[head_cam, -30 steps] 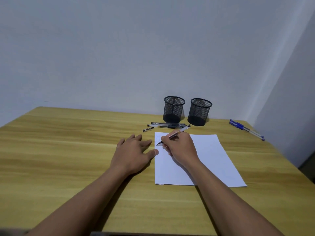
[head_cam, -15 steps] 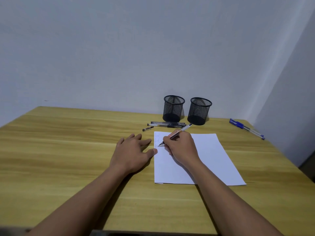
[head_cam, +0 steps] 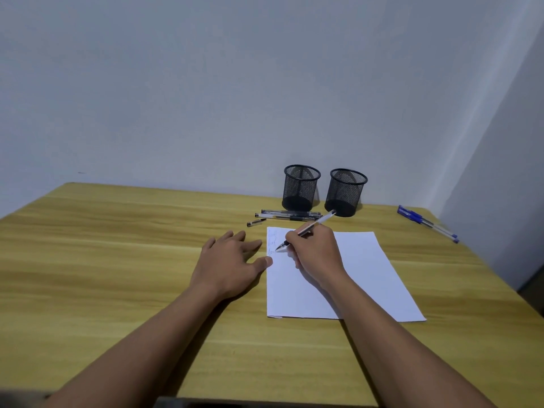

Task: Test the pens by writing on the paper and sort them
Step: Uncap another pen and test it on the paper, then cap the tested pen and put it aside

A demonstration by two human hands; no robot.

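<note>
On the left, the person's left hand point(head_cam: 232, 260) lies flat and released on the counter point(head_cam: 117, 260), fingers spread, grasping nothing; its thumb tip touches the left edge of the paper point(head_cam: 362, 275) and seems to steady it. Just beyond it, a loose cap point(head_cam: 256, 222) and a few untested pens point(head_cam: 290, 214) lie side by side on the counter, their long axes running left to right, between the paper's far edge and the cups.

Next, the right hand point(head_cam: 315, 254) is clenched around the pen in use point(head_cam: 304, 229). That pen slants: its tip is down on the paper near the upper left corner, beside a few faint scribbled lines, and its back end rises up and to the right, pointing almost at the right mesh cup point(head_cam: 346, 192). The left mesh cup point(head_cam: 300, 187) stands just beside it; both appear empty.

This looks like the testing step, with sorting yet to come. The held pen's rear end lies closer to the right cup, and the right hand is the nearer hand to both cups, so a short forward reach should drop it in.

Far right, near the counter's edge, blue pens point(head_cam: 426, 223) lie well apart from everything else, angled diagonally.
</note>
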